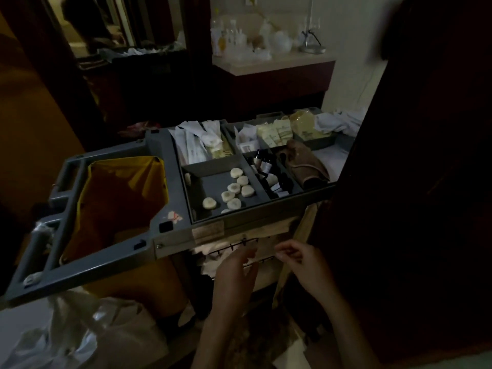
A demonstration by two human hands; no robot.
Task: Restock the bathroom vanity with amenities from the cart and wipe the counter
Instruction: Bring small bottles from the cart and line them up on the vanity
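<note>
A grey housekeeping cart stands before me in dim light. Its top tray holds several round soaps, small dark bottles, wrapped sachets and a folded brown cloth. My left hand hovers below the tray's front edge, fingers relaxed and holding nothing. My right hand is beside it with fingers loosely curled; whether it pinches anything is too dark to tell. The vanity counter lies beyond the cart, crowded with pale bottles and a white pot.
A yellow waste bag hangs in the cart's left frame. A white plastic bag sits low at the left. A dark door or panel fills the right side. White linen lies at the cart's far right.
</note>
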